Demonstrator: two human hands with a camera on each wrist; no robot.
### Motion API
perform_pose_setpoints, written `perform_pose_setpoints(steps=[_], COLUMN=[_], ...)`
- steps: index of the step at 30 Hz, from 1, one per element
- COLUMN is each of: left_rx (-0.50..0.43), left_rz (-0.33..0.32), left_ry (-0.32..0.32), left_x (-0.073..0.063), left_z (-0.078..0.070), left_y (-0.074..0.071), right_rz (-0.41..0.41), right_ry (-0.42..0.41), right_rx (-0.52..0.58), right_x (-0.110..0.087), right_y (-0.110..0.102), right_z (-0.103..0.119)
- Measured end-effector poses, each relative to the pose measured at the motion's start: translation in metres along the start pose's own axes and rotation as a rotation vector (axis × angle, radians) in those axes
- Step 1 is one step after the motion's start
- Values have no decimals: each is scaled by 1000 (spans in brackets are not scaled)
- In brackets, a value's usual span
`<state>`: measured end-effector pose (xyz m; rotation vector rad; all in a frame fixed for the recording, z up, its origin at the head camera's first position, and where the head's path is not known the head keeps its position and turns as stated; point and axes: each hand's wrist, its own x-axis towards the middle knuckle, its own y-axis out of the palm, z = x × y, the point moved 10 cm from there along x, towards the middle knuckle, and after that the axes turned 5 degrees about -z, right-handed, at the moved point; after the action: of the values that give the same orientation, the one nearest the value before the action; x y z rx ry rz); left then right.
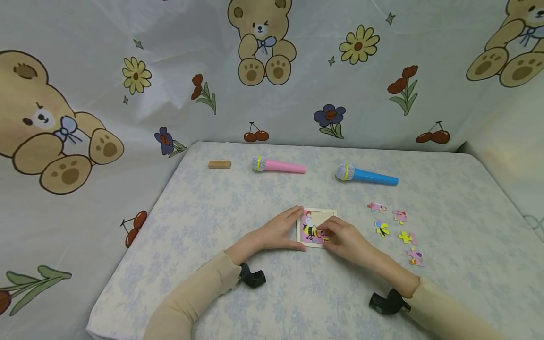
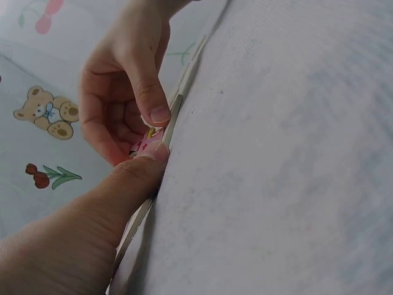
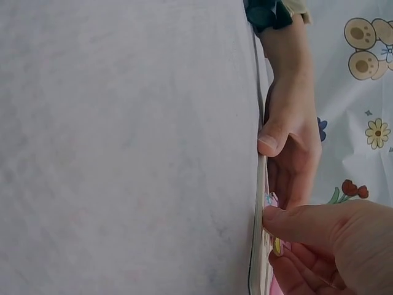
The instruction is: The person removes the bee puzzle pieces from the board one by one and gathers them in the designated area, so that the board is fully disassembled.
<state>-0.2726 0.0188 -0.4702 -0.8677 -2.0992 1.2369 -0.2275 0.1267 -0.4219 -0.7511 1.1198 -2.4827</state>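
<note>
A small wooden-framed jigsaw board with a bee picture lies on the table, its upper right part bare wood. My left hand holds the board at its left side, fingers at the far corner and thumb along the near edge. Over the board's lower right, my right hand pinches a puzzle piece showing yellow and pink, mostly hidden by the fingers. In the left wrist view, the right thumb and the left thumb are close together at the board's near edge.
Several loose pieces, including a bee-striped piece and a yellow piece, lie right of the board. Farther back are a wooden block, a pink toy microphone and a blue toy microphone. A bear-print curtain hangs behind the table.
</note>
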Motion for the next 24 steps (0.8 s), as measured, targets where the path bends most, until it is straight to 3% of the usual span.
perform_pose_setpoints(steps=[15,20,24], left_rx=[8,10,5], left_rz=[7,17,23], left_ry=[-2,-5,-20], left_x=[0,1,1], left_z=[1,0,0], left_y=[1,3,2], right_rz=[24,-20,-89], right_ry=[-30,10,-28], right_rx=[-43,-46,-85], right_x=[3,-9,-31], right_y=[-6,-33,-67], right_z=[5,-2,-10])
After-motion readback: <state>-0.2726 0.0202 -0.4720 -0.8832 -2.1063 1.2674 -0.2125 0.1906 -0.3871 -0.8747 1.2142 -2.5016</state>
